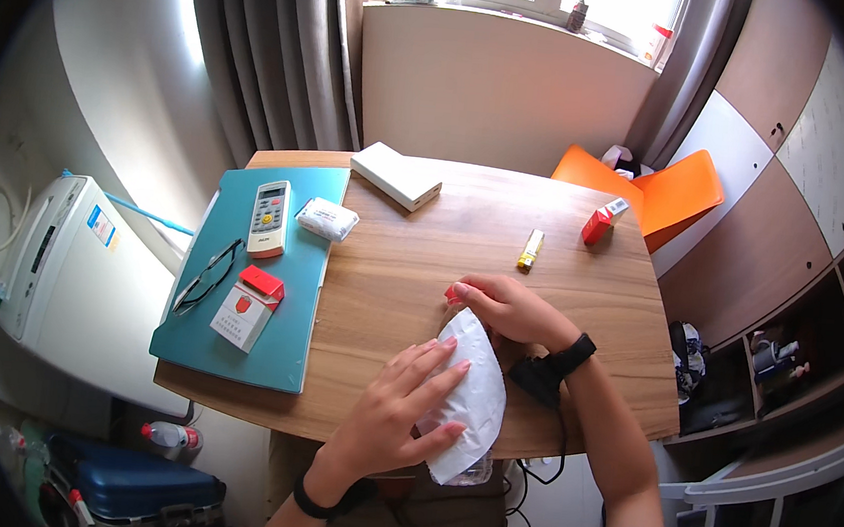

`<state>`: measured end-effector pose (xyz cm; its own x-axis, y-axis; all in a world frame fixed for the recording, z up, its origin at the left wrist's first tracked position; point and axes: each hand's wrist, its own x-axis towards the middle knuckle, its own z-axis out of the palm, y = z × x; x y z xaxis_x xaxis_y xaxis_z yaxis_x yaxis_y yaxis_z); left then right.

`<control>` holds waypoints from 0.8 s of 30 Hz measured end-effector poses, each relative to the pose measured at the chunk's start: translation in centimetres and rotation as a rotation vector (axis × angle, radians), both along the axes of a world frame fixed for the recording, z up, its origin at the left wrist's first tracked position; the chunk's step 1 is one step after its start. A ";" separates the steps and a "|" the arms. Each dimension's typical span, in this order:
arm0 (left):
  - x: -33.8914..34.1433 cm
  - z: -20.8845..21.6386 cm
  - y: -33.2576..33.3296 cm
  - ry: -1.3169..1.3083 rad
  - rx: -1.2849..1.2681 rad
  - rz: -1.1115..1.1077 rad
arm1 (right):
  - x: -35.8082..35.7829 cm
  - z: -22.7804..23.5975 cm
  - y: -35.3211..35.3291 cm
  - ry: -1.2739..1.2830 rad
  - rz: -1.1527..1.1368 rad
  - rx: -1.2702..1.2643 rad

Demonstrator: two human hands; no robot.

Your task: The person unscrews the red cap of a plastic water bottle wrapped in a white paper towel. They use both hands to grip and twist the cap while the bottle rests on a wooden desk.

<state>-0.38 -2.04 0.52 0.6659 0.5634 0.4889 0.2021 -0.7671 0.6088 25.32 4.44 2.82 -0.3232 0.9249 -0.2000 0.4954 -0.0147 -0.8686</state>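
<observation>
While lettered pack (247, 310) leftward, bottle (473, 473) between 2 hands (387, 413) (514, 312).

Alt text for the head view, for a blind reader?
The left hand presses white tissue against a bottle; the right hand holds it near the red cap. A remote and glasses lie on a flat teal object.

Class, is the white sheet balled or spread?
Spread: the sheet lies broad over the bottle under the left hand, its long curved edge visible. Cannot tell whether it's doubled.
</observation>
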 end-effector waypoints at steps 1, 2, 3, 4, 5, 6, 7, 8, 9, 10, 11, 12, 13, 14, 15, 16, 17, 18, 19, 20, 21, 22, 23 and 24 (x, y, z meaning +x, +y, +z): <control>0.1 0.0 0.0 -0.001 -0.002 0.004 | 0.1 -0.6 0.1 0.021 0.000 0.027; 0.2 0.0 0.0 -0.003 -0.001 0.001 | 0.3 -0.7 0.1 0.019 -0.002 0.029; 0.1 -0.1 0.0 -0.002 -0.012 0.000 | 0.2 -0.9 0.1 0.043 0.002 0.058; 0.1 -0.1 0.1 0.000 -0.023 -0.002 | 0.2 -1.0 0.1 0.067 0.006 0.087; 0.1 -0.1 0.1 0.001 -0.022 -0.007 | 0.3 -1.2 0.2 0.067 0.001 0.089; 0.1 -0.2 0.0 0.000 -0.021 -0.004 | 0.4 -1.3 0.2 0.067 0.009 0.100; 0.1 -0.2 0.0 0.000 -0.020 -0.001 | 0.5 -1.4 0.1 0.067 0.017 0.110; 0.1 -0.2 0.0 0.001 -0.021 -0.004 | 0.4 -1.3 0.1 0.068 0.013 0.109; 0.0 -0.2 0.0 0.006 -0.025 0.001 | 0.2 -1.1 0.1 0.052 0.011 0.109; 0.0 -0.1 0.0 0.012 -0.029 0.007 | 0.1 -0.8 0.1 0.037 0.010 0.109; 0.1 -0.1 -0.1 0.013 -0.031 0.006 | 0.1 -0.4 -0.1 0.038 0.009 0.107; 0.1 0.0 -0.1 0.012 -0.035 0.006 | -0.1 0.2 -0.3 0.036 -0.004 0.055; 0.0 0.0 -0.1 0.012 -0.038 0.005 | -0.2 0.4 -0.4 0.034 -0.016 0.004; 0.0 0.0 -0.1 0.013 -0.038 0.005 | -0.2 0.4 -0.3 0.036 -0.016 0.004; 0.0 0.0 -0.1 0.014 -0.036 0.006 | -0.2 0.3 -0.3 0.043 -0.019 0.003; 0.1 0.0 -0.1 0.015 -0.034 0.007 | -0.2 0.3 -0.4 0.051 -0.022 0.001; 0.1 0.0 -0.1 0.016 -0.035 0.005 | -0.2 0.2 -0.4 0.052 -0.023 0.001; 0.1 -0.1 -0.1 0.014 -0.033 0.004 | -0.1 0.2 -0.4 0.051 -0.023 0.002; 0.1 -0.1 -0.1 0.011 -0.032 0.002 | -0.1 0.2 -0.4 0.050 -0.024 0.003; 0.1 -0.1 -0.1 0.012 -0.032 -0.001 | -0.1 0.1 -0.3 0.051 -0.027 0.002; 0.1 0.0 -0.1 0.008 -0.033 0.003 | 0.0 0.1 -0.2 0.049 -0.020 0.012; 0.2 0.0 -0.1 0.004 -0.034 0.006 | 0.0 0.0 -0.2 0.046 -0.014 0.022; 0.2 0.0 0.0 0.005 -0.034 0.002 | 0.0 0.0 -0.3 0.047 -0.019 0.022; 0.2 -0.1 0.0 0.005 -0.038 0.003 | 0.0 0.0 -0.3 0.058 -0.026 0.005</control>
<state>-0.21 -2.08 0.45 0.6669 0.5833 0.4637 0.2076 -0.7430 0.6362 25.29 4.11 2.84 -0.3103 0.9340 -0.1772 0.4441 -0.0224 -0.8957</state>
